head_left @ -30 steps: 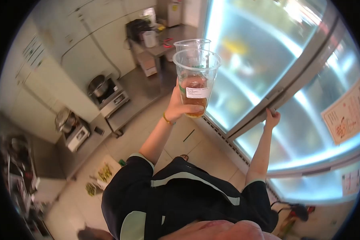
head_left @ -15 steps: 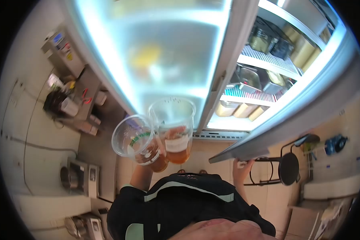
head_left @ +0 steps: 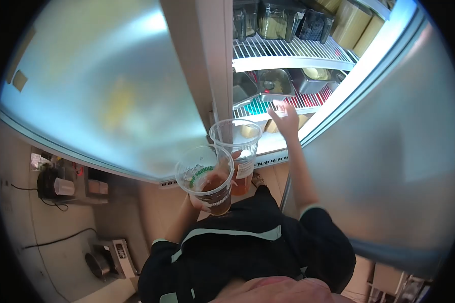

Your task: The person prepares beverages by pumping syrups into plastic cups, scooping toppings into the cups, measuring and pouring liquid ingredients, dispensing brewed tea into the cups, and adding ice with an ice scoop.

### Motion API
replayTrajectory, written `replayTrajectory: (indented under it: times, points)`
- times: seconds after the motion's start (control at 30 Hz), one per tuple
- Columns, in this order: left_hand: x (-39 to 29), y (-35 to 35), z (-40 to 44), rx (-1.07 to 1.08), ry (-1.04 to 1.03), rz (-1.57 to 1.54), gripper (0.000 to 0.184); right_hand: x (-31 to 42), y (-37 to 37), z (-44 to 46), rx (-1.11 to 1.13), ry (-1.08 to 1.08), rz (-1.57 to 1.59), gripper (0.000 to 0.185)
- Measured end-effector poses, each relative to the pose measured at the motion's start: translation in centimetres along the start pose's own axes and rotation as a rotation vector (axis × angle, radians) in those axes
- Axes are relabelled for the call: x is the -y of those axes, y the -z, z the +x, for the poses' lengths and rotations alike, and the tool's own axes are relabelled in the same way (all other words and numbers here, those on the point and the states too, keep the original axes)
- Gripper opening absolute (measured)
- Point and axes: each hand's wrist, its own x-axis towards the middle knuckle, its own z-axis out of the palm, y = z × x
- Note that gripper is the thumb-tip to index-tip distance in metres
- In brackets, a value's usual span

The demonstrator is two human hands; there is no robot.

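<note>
Along the left-hand wall: a white plastic container stands beside a dark bundle; nearer the person, a pot sits on a countertop cooker.
Closed fridge door: a misted glass door with a blurred yellow patch behind it.
Left hand: the left hand grips two cups together, its fingers partly seen through the clear plastic.
Cups: the front plastic cup, printed with lettering, is on the left of the grip; the rear plastic cup is just beside it, right. Both contain amber-brown liquid, their rims above the fingers.
Fridge shelves: an upper wire shelf bears clear containers; a lower wire shelf bears steel pans.
Right hand: the right hand is open, fingers spread, before the lower shelf; whether it touches cannot be told. Both cups are left of it, apart.
Open fridge door: a swung-out door, near the right forearm.
</note>
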Motion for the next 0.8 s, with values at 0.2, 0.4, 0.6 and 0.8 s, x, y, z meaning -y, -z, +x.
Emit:
replayTrajectory:
  times: [0.2, 0.4, 0.6, 0.8]
  points:
    - [4.1, -2.8, 9.1, -0.151, -0.066, 0.116, 0.073, -8.5, -4.7, 11.5, 0.388, 0.456, -0.319, 0.045]
    - [6.9, -5.8, 17.4, -0.381, -0.103, 0.249, 0.073, -11.1, -5.2, 16.6, 0.509, 0.423, -0.062, 0.027]
    - [8.7, -6.4, 21.8, -0.475, -0.090, 0.333, 0.072, -21.1, -8.0, 20.9, 0.239, -0.339, 0.294, 0.053]
    - [8.9, -5.1, 22.2, -0.454, -0.084, 0.370, 0.072, -18.8, -2.9, 18.9, 0.269, 0.856, -0.570, 0.018]
